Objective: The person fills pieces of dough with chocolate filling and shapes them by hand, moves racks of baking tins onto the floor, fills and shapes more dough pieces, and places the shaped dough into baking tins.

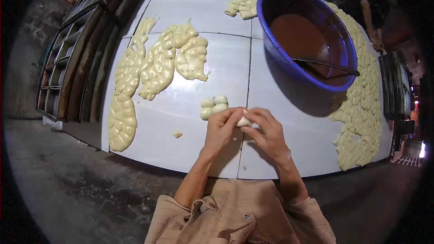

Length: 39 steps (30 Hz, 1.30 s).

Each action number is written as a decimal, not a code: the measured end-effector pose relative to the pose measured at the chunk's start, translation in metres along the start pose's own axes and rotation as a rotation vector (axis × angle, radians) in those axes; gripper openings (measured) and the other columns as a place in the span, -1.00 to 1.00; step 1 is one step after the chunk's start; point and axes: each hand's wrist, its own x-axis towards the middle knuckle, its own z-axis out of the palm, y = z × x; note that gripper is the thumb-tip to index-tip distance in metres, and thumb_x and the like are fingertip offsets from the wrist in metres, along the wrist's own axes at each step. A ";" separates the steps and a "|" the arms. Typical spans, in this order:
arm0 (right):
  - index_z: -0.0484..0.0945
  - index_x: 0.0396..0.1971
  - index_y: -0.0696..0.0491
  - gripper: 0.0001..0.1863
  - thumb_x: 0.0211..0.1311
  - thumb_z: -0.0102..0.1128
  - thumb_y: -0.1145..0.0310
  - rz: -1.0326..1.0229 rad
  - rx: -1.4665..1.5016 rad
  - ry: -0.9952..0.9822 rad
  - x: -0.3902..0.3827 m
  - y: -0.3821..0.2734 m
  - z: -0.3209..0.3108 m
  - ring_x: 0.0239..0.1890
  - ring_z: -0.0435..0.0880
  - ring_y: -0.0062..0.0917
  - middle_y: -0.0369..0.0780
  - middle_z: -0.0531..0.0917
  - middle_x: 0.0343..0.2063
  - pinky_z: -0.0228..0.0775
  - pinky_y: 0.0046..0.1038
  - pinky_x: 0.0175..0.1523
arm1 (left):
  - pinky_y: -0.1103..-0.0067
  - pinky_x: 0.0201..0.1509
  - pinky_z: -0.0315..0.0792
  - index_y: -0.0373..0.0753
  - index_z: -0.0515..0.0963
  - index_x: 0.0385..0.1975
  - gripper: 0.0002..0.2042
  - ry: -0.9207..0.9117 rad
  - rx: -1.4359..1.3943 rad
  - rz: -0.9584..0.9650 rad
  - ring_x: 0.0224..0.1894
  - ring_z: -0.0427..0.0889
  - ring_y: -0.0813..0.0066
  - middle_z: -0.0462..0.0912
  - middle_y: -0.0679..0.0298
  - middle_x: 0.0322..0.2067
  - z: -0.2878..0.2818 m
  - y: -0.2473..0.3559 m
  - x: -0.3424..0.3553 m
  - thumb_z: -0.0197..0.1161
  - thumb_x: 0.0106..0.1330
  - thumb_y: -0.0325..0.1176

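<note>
Close to the table's near edge, both my hands are closed around a small white lump of what looks like dough [244, 121]. The fingers of my left hand [221, 129] press it from one side, and those of my right hand [267, 130] pinch it from the other. Just beyond my left hand sits a small cluster of rounded pale dough pieces [207, 104], partly hidden by that hand. A tiny dough scrap [177, 134] lies farther left.
Flattened yellowish dough masses [156, 72] cover the table's left side, with more dough [361, 113] along the right. A blue tub [287, 53] holds brown liquid [298, 34] and a stick [332, 66]. Metal moulds [61, 68] stand at left. Another person's arm [367, 16] shows at far right.
</note>
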 end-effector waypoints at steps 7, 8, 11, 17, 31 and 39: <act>0.56 -0.05 0.16 -0.70 0.24 0.26 0.41 0.580 0.570 0.085 0.014 0.017 0.017 -0.26 0.67 -0.61 -0.16 0.65 -0.21 0.59 -0.46 -0.10 | 0.57 -0.23 0.56 -0.29 0.40 0.25 -0.56 0.265 0.325 0.129 -0.07 0.65 0.45 0.64 0.06 -0.03 -0.044 0.013 -0.011 0.18 0.42 -0.30; 0.57 -0.05 0.15 -0.73 0.27 0.22 0.41 0.596 0.594 0.080 0.018 0.024 0.023 -0.29 0.66 -0.66 -0.19 0.65 -0.22 0.58 -0.48 -0.14 | 0.48 -0.09 0.56 -0.25 0.45 0.20 -0.54 0.270 0.538 0.165 0.01 0.63 0.32 0.62 0.05 0.01 -0.050 0.022 -0.011 0.30 0.31 -0.32; 0.59 -0.06 0.06 -0.73 0.32 0.18 0.28 0.421 0.142 -0.062 0.026 0.041 0.038 -0.28 0.70 -0.47 -0.22 0.65 -0.25 0.55 -0.38 -0.20 | 0.31 0.13 0.44 -0.21 0.56 0.07 -0.58 0.218 0.828 0.434 0.16 0.50 0.13 0.54 0.06 0.09 -0.059 0.016 -0.001 0.38 0.18 -0.34; 0.55 0.06 -0.04 -0.65 0.34 0.10 0.17 0.267 -0.358 -0.091 0.024 0.035 0.030 0.00 0.62 -0.22 -0.10 0.50 0.06 0.53 -0.28 0.03 | 0.12 0.31 0.15 -0.15 0.62 -0.15 -0.68 0.070 1.130 0.611 0.30 0.25 -0.13 0.42 0.03 0.17 -0.026 -0.011 0.031 0.43 0.06 -0.33; 0.66 -0.19 0.16 -0.81 0.29 0.23 0.40 0.800 -0.283 0.857 -0.159 0.097 -0.115 -0.42 0.72 -0.57 -0.18 0.73 -0.45 0.52 -0.54 -0.30 | 0.32 0.13 0.42 -0.30 0.59 -0.04 -0.64 -0.202 1.001 0.569 0.17 0.44 0.05 0.46 -0.02 0.16 0.078 0.001 0.033 0.41 0.20 -0.29; 0.67 -0.21 0.06 -0.77 0.29 0.19 0.25 0.969 -0.402 0.958 -0.191 0.111 -0.218 -0.36 0.70 -0.26 -0.10 0.70 -0.42 0.51 -0.33 -0.21 | 0.39 -0.15 0.55 -0.28 0.55 -0.06 -0.67 -0.706 0.751 0.492 -0.19 0.67 0.11 0.61 0.11 -0.05 0.264 -0.033 0.077 0.33 0.26 -0.25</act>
